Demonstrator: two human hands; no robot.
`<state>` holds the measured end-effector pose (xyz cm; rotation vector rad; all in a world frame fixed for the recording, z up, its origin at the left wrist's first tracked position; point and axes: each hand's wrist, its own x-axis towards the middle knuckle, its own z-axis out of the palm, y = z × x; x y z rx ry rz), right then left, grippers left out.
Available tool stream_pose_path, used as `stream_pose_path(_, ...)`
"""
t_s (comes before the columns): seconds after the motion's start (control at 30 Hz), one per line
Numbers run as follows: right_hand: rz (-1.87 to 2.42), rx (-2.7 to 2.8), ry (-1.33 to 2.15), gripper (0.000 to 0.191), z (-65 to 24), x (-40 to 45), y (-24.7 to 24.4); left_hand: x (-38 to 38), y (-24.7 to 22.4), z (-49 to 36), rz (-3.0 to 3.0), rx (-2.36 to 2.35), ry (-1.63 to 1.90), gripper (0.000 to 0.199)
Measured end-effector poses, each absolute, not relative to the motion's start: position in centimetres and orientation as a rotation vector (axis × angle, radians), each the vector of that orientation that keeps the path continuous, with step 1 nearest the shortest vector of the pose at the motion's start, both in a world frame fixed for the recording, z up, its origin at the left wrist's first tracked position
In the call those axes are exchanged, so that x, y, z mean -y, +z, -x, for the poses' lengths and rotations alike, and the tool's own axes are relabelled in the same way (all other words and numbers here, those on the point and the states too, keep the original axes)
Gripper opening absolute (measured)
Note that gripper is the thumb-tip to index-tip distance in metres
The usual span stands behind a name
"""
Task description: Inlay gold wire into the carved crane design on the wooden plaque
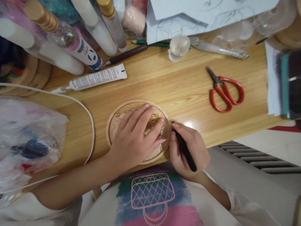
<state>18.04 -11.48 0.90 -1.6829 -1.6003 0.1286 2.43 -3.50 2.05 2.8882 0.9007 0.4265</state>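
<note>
A round wooden plaque [108, 131] with raised line patterns and gold wire work [156, 118] lies near the table's front edge. Spread across its middle, my left hand [134, 135] rests with fingers apart and covers much of the pattern. My right hand [194, 146] is closed around a slim black pen-shaped tool [185, 150], its narrow metal tip beside the plaque's right rim. Whether that tip touches the rim I cannot tell.
Red-handled scissors [227, 94] lie to the right. Behind are a white glue tube [96, 78], a brown-handled tool [127, 55], a small clear cup [180, 47], bottles [77, 47] and drawn sheets [183, 26]. A white cable [90, 122] curves at left near a plastic bag [30, 135].
</note>
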Motion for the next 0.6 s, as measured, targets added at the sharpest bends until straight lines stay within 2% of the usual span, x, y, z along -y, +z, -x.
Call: stream_pose_path(0.6, 1.678, 1.592, 0.118, 0.035, -18.06, 11.43, 0.88, 3.57, 1.91, -2.38, -2.859, -0.9, 0.428, 0.037)
